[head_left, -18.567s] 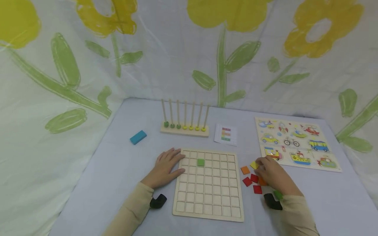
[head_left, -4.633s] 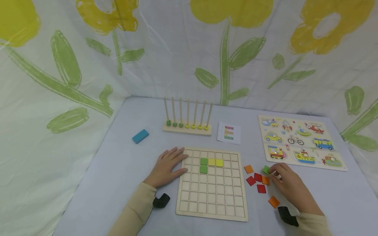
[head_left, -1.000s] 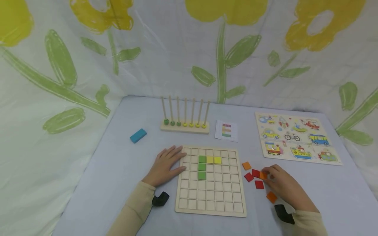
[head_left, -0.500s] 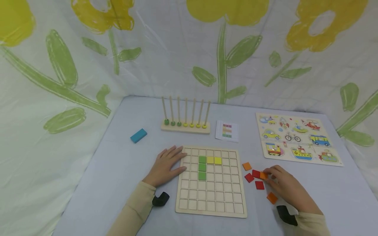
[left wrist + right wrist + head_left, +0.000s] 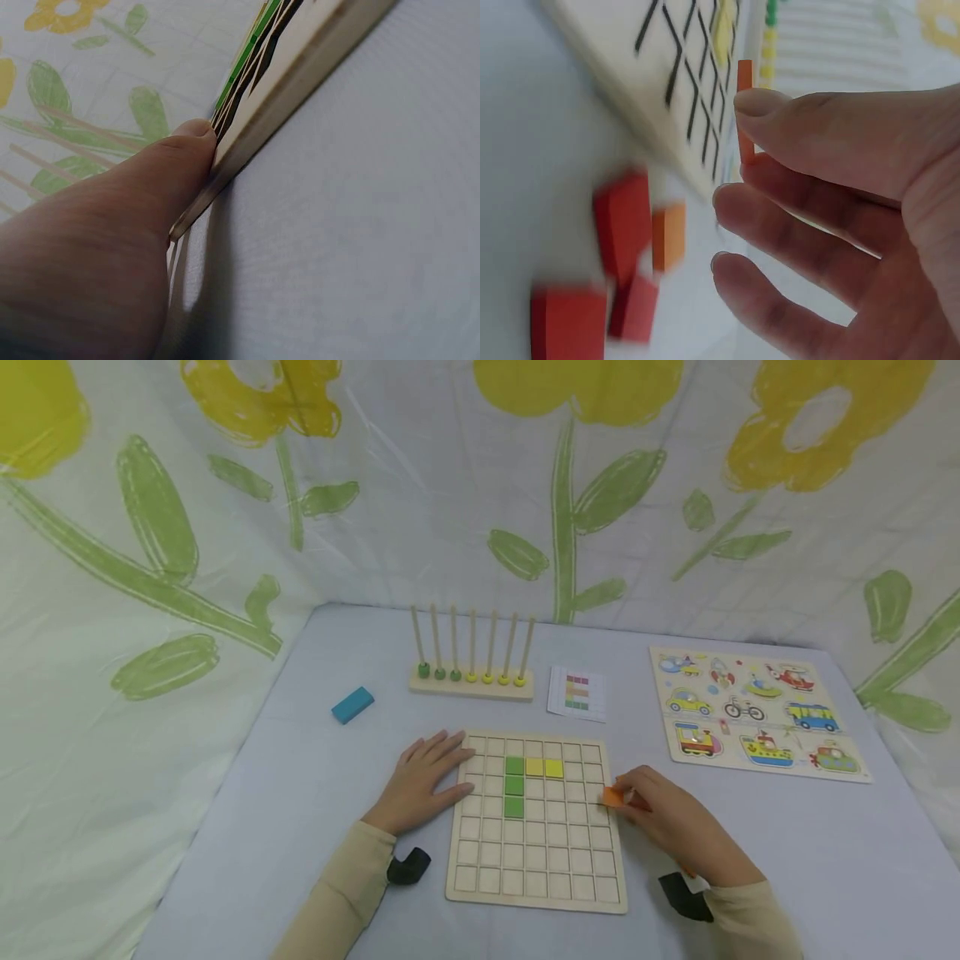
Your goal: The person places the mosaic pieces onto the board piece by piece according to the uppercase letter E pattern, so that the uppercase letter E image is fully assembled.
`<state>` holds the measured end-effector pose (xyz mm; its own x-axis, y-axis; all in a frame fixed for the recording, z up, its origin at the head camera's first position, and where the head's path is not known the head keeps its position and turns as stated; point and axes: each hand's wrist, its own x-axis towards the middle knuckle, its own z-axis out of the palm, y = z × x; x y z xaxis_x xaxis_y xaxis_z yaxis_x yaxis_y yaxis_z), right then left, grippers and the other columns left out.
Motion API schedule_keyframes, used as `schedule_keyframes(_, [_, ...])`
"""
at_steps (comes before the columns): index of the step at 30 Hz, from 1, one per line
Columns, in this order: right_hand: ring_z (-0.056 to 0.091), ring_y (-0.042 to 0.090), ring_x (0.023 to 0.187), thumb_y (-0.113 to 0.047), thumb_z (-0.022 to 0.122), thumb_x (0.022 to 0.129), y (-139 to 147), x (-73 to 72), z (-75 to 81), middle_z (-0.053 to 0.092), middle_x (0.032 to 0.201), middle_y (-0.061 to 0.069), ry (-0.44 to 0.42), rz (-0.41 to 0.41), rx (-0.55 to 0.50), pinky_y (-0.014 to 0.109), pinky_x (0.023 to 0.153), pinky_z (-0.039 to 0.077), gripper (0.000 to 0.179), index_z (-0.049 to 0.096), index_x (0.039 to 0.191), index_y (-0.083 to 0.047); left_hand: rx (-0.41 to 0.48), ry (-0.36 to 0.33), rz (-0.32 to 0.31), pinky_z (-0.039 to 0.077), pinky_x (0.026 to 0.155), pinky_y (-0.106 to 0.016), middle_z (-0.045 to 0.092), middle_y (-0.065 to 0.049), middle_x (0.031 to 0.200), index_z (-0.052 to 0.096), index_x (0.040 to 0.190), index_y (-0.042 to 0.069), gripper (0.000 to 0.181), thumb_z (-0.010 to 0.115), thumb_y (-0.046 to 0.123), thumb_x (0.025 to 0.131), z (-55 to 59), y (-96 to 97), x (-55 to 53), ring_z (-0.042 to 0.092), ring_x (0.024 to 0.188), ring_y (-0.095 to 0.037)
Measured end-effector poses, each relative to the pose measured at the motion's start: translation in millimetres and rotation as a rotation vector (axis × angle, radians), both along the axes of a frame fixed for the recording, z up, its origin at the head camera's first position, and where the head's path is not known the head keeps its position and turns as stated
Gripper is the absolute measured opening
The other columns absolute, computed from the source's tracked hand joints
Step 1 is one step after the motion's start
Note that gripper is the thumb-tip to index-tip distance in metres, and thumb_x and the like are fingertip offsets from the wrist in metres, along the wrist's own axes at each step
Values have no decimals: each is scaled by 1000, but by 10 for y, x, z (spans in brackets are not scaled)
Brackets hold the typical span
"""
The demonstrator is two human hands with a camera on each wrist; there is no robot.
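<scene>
An orange square tile (image 5: 745, 112) is pinched between the thumb and index finger of my right hand (image 5: 671, 818). In the head view that tile overlaps the right edge of the wooden grid board (image 5: 525, 897). Three green tiles (image 5: 513, 786) form a column on the board, and two yellow tiles (image 5: 543, 767) run right from the top one. My left hand (image 5: 420, 785) rests on the board's left edge with its fingers spread; the left wrist view shows the thumb (image 5: 180, 161) against the edge. Red tiles (image 5: 622, 225) lie on the table below my right hand, mostly hidden in the head view.
A bead-and-peg stand (image 5: 471, 685) is behind the board, with a printed pattern card (image 5: 576, 693) to its right. A blue block (image 5: 352, 705) lies at the left. The vehicle puzzle board (image 5: 757, 718) lies back right. Another orange tile (image 5: 669, 235) sits near the red ones.
My right hand has picked up an orange tile from the loose pile and moved left to the board's right edge. Since the earlier frames, green and yellow tiles were added. My left hand stays put.
</scene>
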<state>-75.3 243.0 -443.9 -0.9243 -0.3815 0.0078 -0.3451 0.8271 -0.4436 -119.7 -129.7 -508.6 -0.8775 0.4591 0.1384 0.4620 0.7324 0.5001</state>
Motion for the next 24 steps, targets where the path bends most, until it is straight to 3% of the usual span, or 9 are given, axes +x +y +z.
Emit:
schedule_keyframes(5, [57,4,86,-13,73,85,-253,-58,-37,58,104,-12,54,109,42,23,71,53,21,61,101,-19,2,0,1,14,117,-49,35,3,154,50,139,25,53,56,50,92,0,0,-1,23,145,-22])
schedule_keyframes(12, [58,3,81,-21,74,85,-582,-97,-127,60,98,-10,102,231,47,20,71,53,17,65,99,-18,16,18,-7,15,117,-50,37,1,153,52,138,24,52,57,48,92,-13,3,0,25,144,-24])
schedule_keyframes(19, [59,5,83,-24,73,86,-776,-103,-150,62,97,-10,97,251,118,24,75,55,18,66,102,-19,7,11,-5,14,117,-50,36,2,153,51,139,25,53,56,49,92,-17,-2,-2,24,145,-23])
schedule_keyframes(24, [61,7,89,-21,74,85,-804,-99,-177,63,100,-9,133,272,102,25,80,55,22,65,104,-18,2,9,-5,14,117,-49,36,2,154,50,139,26,53,56,49,92,-6,-3,-1,23,145,-23])
